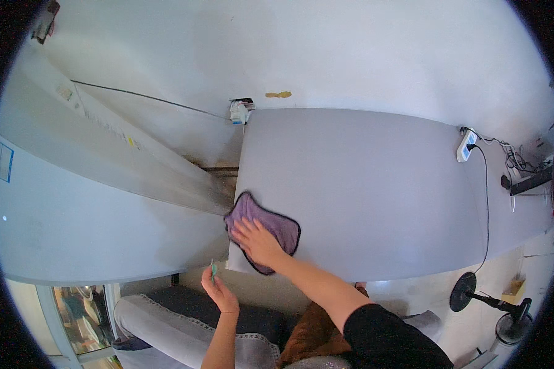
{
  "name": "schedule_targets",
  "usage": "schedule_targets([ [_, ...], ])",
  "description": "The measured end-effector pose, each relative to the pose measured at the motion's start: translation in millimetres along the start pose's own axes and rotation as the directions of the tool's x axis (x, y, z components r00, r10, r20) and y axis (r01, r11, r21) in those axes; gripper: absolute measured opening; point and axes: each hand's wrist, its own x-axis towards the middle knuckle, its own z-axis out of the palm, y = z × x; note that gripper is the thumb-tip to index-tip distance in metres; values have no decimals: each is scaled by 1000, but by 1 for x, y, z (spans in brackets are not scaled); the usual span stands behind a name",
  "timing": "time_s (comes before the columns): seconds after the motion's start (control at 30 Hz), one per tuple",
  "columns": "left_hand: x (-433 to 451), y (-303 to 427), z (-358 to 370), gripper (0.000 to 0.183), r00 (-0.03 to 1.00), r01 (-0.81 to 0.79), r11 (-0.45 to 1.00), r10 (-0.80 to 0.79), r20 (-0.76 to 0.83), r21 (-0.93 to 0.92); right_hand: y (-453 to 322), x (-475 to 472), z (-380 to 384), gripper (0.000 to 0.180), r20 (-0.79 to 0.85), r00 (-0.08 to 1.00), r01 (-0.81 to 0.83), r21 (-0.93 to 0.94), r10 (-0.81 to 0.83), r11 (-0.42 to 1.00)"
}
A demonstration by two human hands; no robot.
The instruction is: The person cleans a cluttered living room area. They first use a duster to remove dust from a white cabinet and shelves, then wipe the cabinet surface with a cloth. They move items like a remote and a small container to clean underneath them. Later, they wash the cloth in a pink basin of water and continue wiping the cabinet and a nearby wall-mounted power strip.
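Note:
My right hand [258, 242] lies flat, fingers spread, on a purple cloth with black edging [284, 228]. Beneath the cloth is the front left corner of a pale grey tabletop [360, 193]; part of the cloth is hidden by the hand. Lower and to the left, my left hand [220, 293] is raised just off the table's front edge. Between its thumb and fingers it pinches a small green object [213, 272] with a thin pale tip, too small to identify.
A large white appliance [97, 221] stands close on the left. At the table's back right lies a white power strip [466, 145], its black cable [487, 212] hanging over the front edge. A grey-covered sofa [166, 323] sits below left, and a black stand [464, 291] below right.

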Motion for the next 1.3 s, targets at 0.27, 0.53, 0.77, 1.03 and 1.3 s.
schedule_targets([
  [0.27, 6, 8, 20, 28, 996, 90, 994, -89, 19, -53, 68, -132, -128, 39, 153, 981, -121, 13, 118, 993],
  [0.53, -7, -9, 19, 29, 991, 122, 991, -124, -49, -45, 147, -21, -106, 42, -235, 873, -481, -262, 428, 836],
  [0.77, -7, -8, 4, 28, 989, 123, 992, -120, -81, 40, 2, 13, -12, 50, 66, 997, 53, -100, -47, 994],
  [1.03, 5, 5, 16, 27, 986, 132, 984, -143, -90, -121, 71, -108, -105, 39, 317, 938, 140, 25, -141, 990],
  [1.3, -15, -36, -12, 27, 983, 171, 984, -173, -60, -44, 191, 12, -111, 71, -356, 824, -554, -340, 442, 759],
])
